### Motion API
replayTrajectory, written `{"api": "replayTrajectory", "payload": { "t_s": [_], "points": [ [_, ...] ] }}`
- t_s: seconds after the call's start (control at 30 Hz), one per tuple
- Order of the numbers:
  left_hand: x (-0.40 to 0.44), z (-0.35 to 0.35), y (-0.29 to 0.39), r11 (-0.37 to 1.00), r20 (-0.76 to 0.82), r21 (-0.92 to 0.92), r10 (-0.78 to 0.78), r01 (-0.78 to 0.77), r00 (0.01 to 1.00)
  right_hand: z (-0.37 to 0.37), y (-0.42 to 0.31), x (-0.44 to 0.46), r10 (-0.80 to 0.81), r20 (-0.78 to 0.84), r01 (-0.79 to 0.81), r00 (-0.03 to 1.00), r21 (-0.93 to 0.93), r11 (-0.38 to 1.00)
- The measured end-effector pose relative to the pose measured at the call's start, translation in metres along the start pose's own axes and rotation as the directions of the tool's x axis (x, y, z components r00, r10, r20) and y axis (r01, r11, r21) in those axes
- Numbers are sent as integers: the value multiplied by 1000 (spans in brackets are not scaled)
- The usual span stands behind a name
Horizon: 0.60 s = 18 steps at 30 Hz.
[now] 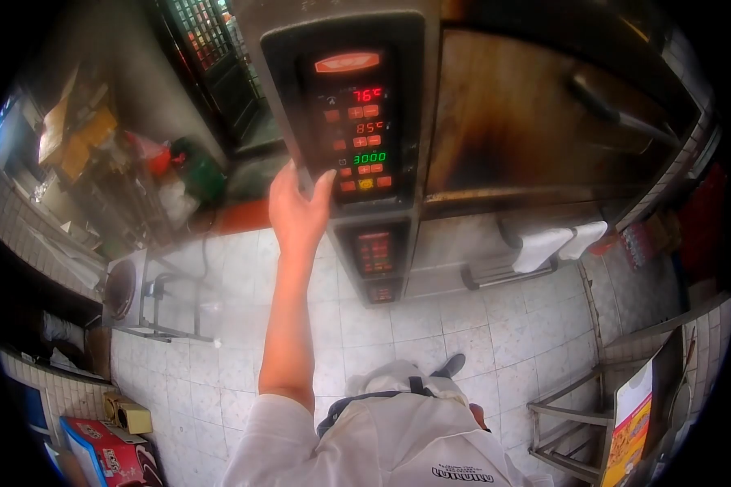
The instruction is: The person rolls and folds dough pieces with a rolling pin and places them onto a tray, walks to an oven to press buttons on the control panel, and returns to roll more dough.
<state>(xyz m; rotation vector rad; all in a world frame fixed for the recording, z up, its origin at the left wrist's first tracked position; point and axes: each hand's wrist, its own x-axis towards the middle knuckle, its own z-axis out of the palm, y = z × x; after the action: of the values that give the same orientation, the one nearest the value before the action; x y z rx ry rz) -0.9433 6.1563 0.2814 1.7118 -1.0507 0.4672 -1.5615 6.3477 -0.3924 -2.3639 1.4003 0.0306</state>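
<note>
My left hand (297,200) reaches up to the left side of an oven's control panel (402,122). Its thumb lies on the front edge near the lower buttons, while the fingers go round the side and are hidden. Red digits on the display read 76°C and 85°C, and green digits read 3000. Beside the panel is the brown-stained oven door (503,122) with a bar handle (617,114). Part of what seems to be my right hand (481,417) shows at my waist; its fingers cannot be made out.
Below is a second control panel (374,250), and white cloths (544,247) hang over the lower door handle. A metal stand (166,296) is on the tiled floor at left. Boxes (110,450) lie lower left, and a metal rack (568,414) stands lower right.
</note>
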Motion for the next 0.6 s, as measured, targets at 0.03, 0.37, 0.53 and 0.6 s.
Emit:
{"api": "replayTrajectory", "payload": {
  "t_s": [0.03,0.37,0.53,0.6],
  "points": [
    [0,1,-1,1000,-9,4,5,-5,1000,-1,1,1,2,14,-2,1000,10,1000],
    [-1,1,-2,1000,-6,11,-9,10,1000,-3,4,4,19,27,-21,999,69,997],
    [-2,3,-5,1000,-18,6,3,-3,1000,-107,-53,2,114,-88,-82,990,307,948],
    [-1,1,-2,999,16,-5,-38,38,999,-112,-57,3,123,-92,-89,988,310,946]
  ]
}}
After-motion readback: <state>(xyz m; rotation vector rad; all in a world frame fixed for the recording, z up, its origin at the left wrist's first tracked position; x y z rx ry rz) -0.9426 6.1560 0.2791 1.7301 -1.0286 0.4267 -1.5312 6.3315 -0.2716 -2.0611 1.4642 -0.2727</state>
